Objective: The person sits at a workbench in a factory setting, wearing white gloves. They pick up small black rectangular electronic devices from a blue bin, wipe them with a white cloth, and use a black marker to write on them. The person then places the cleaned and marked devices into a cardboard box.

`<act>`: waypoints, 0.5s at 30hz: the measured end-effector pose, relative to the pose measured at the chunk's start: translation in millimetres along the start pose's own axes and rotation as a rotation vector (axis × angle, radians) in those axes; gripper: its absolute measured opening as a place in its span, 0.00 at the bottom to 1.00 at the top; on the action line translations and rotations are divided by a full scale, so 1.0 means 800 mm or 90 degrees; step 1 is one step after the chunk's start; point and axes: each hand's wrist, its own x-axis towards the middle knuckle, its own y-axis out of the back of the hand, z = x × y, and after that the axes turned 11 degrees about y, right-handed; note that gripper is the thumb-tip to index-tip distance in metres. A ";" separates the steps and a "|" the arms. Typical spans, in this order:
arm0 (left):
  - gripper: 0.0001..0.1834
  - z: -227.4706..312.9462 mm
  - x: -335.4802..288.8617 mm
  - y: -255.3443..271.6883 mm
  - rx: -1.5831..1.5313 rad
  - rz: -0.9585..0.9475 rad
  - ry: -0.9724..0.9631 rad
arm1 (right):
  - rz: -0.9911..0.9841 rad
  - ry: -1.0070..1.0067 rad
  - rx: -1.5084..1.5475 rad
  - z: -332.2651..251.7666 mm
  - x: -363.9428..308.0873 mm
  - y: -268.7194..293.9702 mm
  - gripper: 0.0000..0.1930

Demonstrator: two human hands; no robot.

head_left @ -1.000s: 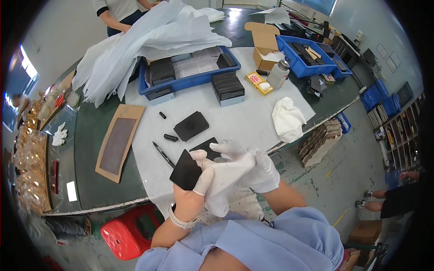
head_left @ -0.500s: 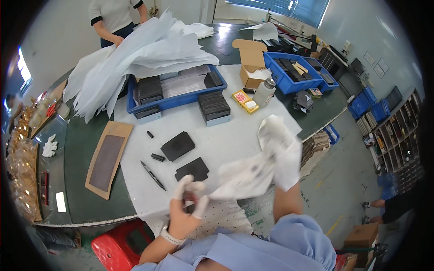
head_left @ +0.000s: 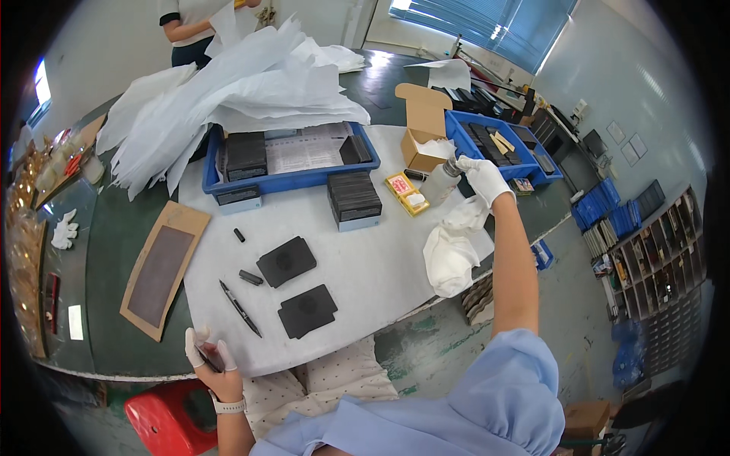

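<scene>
The small grey bottle [head_left: 439,182] stands upright at the far right of the white sheet [head_left: 365,258] on the counter [head_left: 106,266], just beside the open cardboard box [head_left: 422,137]. It looks slim and dull grey with a paler cap end; finer detail is too small to tell.

The right hand [head_left: 483,176], gloved white, is now stretched out to the bottle, its grip closed about the cap end. Half a second ago this hand was near the body, lifting a white cloth. That crumpled cloth [head_left: 450,254] now lies released at the right edge of the sheet, which suggests work has turned from the cloth to the bottle.

The left hand [head_left: 213,361] has dropped to the near edge, fingers curled around a small dark item; what it is cannot be told.

Two black flat pads [head_left: 287,261] [head_left: 307,311] lie apart on the sheet, a black pen [head_left: 239,308] to their left. A blue tray [head_left: 293,156] sits beyond.
</scene>
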 end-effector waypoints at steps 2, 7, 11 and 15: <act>0.31 -0.003 0.000 0.002 0.017 -0.005 -0.016 | 0.001 0.000 -0.003 0.001 0.004 -0.004 0.14; 0.31 -0.005 -0.003 0.006 0.064 -0.008 -0.029 | -0.018 0.009 -0.102 -0.004 0.005 -0.004 0.16; 0.31 -0.003 -0.002 0.002 0.068 0.004 -0.031 | -0.011 -0.029 -0.076 -0.031 -0.005 -0.005 0.15; 0.32 0.000 -0.004 0.001 0.097 0.003 -0.019 | -0.030 -0.147 0.429 -0.021 -0.006 0.032 0.19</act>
